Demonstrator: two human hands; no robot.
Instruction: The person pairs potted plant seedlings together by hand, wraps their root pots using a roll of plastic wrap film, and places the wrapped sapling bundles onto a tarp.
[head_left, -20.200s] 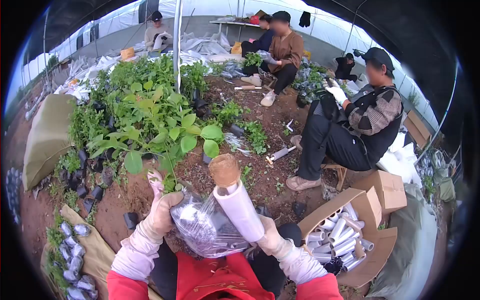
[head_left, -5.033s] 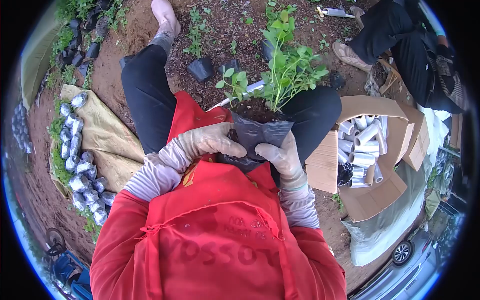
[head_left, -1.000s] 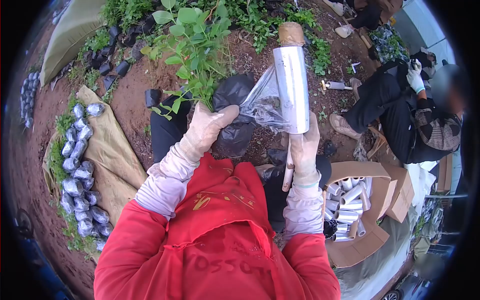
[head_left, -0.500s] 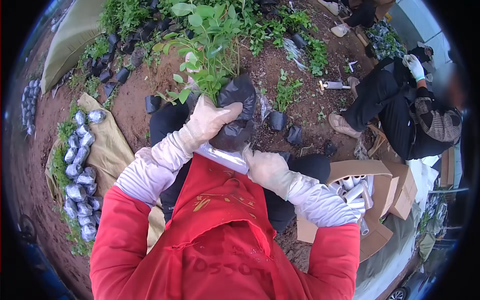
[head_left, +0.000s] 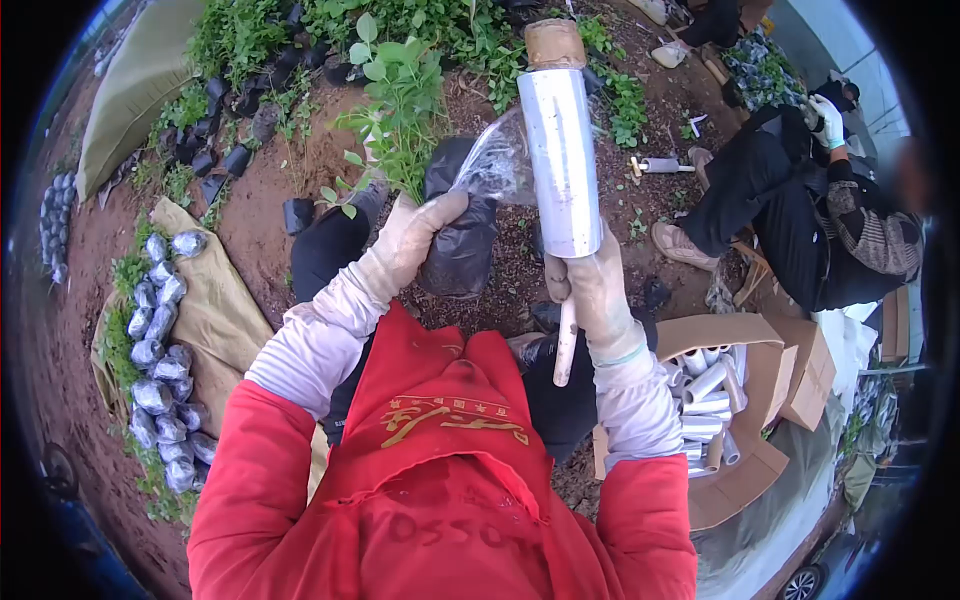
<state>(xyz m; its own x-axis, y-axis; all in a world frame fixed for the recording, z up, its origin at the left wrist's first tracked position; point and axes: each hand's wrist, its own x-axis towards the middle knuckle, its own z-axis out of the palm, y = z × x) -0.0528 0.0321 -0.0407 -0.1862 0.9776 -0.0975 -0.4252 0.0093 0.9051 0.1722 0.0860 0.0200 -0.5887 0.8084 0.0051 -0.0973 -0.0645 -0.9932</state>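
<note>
My gloved left hand (head_left: pixel 418 232) grips the black plastic bags (head_left: pixel 462 235) at the roots of a bundle of leafy green seedlings (head_left: pixel 405 115), which lean up and away from me. My gloved right hand (head_left: pixel 592 290) is closed on the stick handle of a stretch film roll (head_left: pixel 562 160), held upright to the right of the bundle. A strip of clear film (head_left: pixel 498 160) stretches from the roll to the black bags, near my left thumb. The handle's pale end sticks out below my right fingers.
Wrapped bundles (head_left: pixel 160 370) lie in rows on tan cloth (head_left: pixel 215 290) at left. An open cardboard box (head_left: pixel 740 480) holds several film rolls at right. Another person (head_left: pixel 800 200) sits beyond it. Another film roll (head_left: pixel 665 165) lies on the soil, and more seedlings (head_left: pixel 250 40) are ahead.
The film roll has swung from lying across below the bags to upright on the right, drawing out a strip of film. My left hand keeps its hold on the bundle.
</note>
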